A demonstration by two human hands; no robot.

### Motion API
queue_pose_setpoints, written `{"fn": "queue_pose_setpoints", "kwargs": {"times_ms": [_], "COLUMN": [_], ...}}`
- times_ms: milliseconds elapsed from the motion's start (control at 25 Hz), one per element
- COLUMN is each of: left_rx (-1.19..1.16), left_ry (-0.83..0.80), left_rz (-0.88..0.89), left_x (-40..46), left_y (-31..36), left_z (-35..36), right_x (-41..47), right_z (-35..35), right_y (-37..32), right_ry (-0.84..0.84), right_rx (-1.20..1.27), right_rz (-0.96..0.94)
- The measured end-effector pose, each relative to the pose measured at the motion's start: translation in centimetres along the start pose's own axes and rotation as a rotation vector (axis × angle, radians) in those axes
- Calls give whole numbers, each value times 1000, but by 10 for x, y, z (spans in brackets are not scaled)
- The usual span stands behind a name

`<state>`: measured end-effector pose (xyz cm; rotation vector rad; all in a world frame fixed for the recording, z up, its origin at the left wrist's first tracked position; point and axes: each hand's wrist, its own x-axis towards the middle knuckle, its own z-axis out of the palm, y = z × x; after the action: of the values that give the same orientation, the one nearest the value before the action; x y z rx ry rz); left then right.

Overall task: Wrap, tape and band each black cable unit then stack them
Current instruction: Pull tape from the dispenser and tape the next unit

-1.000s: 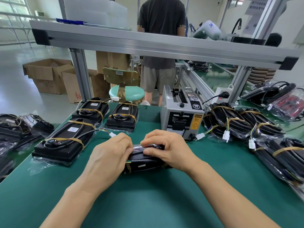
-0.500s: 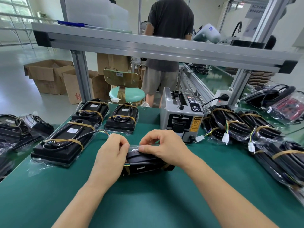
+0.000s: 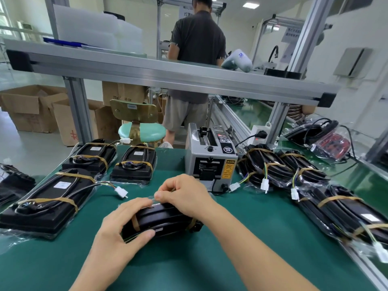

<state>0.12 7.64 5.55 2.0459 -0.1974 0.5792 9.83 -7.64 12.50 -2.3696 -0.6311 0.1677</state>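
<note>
A black cable unit lies on its long side on the green counter, at the centre of the view and close to the person. It sits in a clear plastic wrap, and tan rubber bands show near both of its ends. The left hand grips the unit's left end, thumb on the near face and fingers curled over the top. The right hand rests on the top edge, thumb and forefinger pinched shut on a small clear strip, probably tape, though it could be a fold of the wrap.

The step in hand looks like the taping: closing the wrap along the top of the unit. The next move likely calls for pressing the strip flat across the seam while the left hand keeps the unit steady, then moving the unit to a pile.

At twelve o'clock, just beyond the hands, stands a grey tape dispenser. From nine to eleven o'clock lie finished banded units, flat and side by side. From one to three o'clock lie more bagged, banded cable bundles, overlapping. Beyond the counter a person stands, back turned.
</note>
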Motion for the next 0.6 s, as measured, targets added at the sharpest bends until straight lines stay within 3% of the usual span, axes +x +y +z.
{"fn": "queue_pose_setpoints", "kwargs": {"times_ms": [120, 200, 320, 440, 600], "left_rx": [-43, -67, -53, 16, 28], "left_ry": [5, 27, 161, 262, 282], "left_rz": [-1, -45, -87, -35, -13], "left_x": [6, 6, -1, -9, -12], "left_y": [1, -4, -7, -4, -3], "left_z": [0, -2, 4, 20, 31], "right_x": [-4, -4, -1, 3, 26], "right_z": [5, -1, -27, -33, -24], "right_y": [1, 11, 56, 96, 102], "right_ry": [58, 238, 543, 642, 722], "right_rx": [-94, -61, 198, 403, 553], "right_rz": [-87, -97, 172, 468, 509]}}
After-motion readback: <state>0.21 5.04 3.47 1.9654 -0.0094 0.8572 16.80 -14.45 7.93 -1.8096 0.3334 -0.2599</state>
